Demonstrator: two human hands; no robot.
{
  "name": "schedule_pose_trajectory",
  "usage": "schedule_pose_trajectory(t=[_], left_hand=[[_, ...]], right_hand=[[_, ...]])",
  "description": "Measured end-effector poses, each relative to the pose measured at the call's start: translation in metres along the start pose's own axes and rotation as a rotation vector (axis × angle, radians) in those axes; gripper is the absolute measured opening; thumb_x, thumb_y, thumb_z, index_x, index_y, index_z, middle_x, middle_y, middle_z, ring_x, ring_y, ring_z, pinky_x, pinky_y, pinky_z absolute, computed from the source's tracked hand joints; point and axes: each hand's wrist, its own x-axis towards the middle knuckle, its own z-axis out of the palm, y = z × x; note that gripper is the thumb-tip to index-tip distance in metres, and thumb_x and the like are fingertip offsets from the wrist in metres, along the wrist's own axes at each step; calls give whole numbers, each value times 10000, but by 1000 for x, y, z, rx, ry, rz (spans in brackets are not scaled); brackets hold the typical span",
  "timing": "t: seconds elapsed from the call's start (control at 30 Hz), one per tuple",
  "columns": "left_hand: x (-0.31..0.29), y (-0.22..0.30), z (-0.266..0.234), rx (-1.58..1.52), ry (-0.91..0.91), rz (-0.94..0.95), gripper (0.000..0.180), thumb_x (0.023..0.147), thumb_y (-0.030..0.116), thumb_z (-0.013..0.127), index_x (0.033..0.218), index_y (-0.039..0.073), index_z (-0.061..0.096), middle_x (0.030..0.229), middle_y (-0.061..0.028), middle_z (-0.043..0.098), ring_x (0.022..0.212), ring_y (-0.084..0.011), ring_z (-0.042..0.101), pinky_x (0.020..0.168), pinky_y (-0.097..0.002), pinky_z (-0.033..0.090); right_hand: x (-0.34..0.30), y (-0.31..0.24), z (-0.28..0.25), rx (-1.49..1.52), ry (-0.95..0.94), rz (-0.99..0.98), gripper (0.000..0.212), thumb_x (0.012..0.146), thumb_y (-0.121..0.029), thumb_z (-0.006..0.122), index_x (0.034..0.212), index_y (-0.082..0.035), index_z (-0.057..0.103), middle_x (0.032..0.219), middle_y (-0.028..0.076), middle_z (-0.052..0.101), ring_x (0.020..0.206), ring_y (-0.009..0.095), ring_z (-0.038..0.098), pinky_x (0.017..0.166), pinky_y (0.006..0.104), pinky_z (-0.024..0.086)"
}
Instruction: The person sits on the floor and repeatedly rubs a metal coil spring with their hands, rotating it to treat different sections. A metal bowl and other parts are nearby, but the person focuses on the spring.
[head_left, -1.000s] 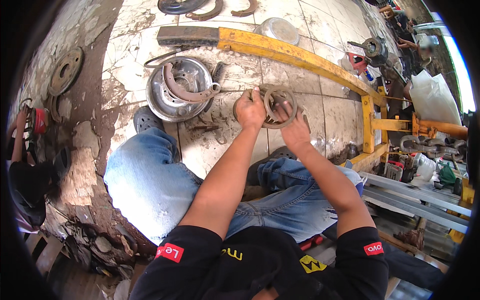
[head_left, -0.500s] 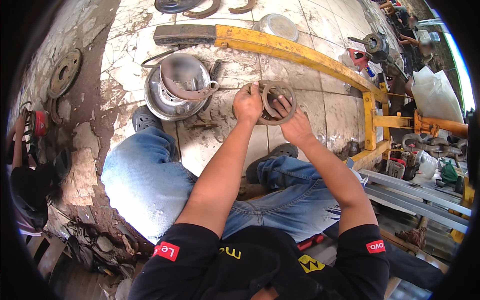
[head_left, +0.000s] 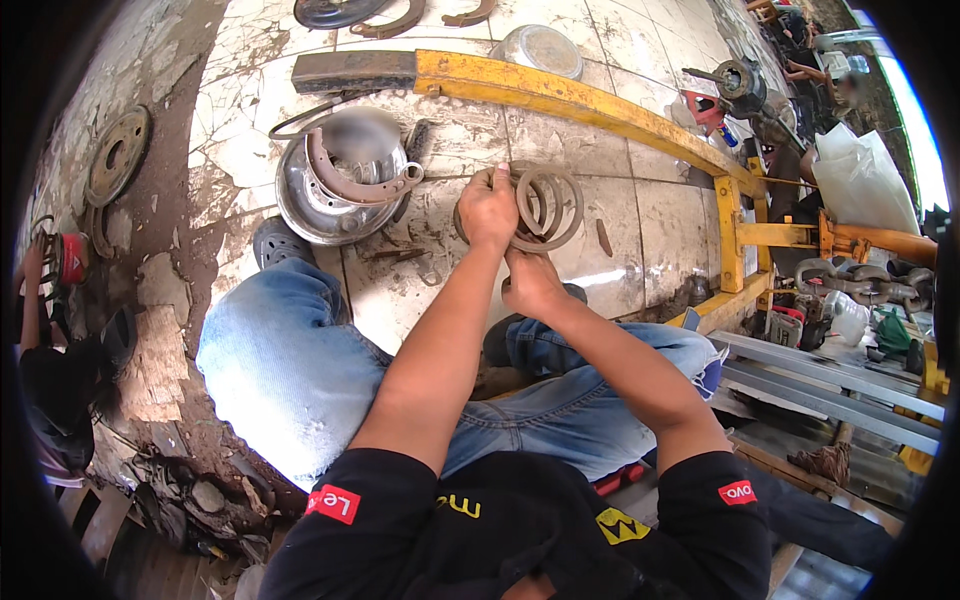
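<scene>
Over the tiled floor [head_left: 672, 215], on the near side of the yellow frame [head_left: 560, 95], the left hand [head_left: 487, 208] is closed round the left side of a rusty coil [head_left: 577, 210], its thumb laid over the far edge. The right hand [head_left: 535, 282] is at the coil's near edge, fingers bent in beneath it; whether they grip or only steady it, I cannot tell.

As for progress, the work looks to be at a middle stage. The coil is up in the hand, joined to nothing that shows. To the left, a curved shoe [head_left: 350, 190] lies loose across a metal drum [head_left: 308, 215]. More curved pieces [head_left: 395, 22] lie on the far side of the frame, and a round plate [head_left: 118, 155] sits far left. With these parts apart, any fitting together appears not yet done.

Much is hard to make out. The left hand covers part of the coil, so one spring and a few loose rings look alike. The right fingertips are hidden. A blurred patch masks the far part of the drum. At the far edge, a dark disc [head_left: 330, 12] is cut off, and on the left rim another person [head_left: 60, 360] shows only in part.
</scene>
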Motion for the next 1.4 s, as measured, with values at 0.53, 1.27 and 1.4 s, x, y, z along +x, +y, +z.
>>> schedule_pose_trajectory(t=[0.53,1.27,1.4], left_hand=[[-11,11,-22,111,-79,53,376,934,410,551,1043,95,726,983,-190,702,932,-365,658,837,-429,492],[5,0,-20,162,-186,177,391,942,382,586,1006,25,730,864,-146,727,776,-253,680,748,-357,512],[25,-7,-23,47,-332,66,436,939,400,616,1022,-14,723,859,-95,727,739,-178,641,729,-319,511]], right_hand=[[-7,53,-17,-824,22,-253,336,861,-134,503,1178,-76,599,1316,113,534,1326,281,416,1169,409,256],[-12,65,-36,-657,37,-330,517,854,-122,494,1370,-89,477,1421,63,476,1341,220,418,1148,397,288],[-9,70,-41,-775,72,-273,518,878,-130,484,1395,-145,477,1425,40,473,1349,200,410,1148,416,265]])
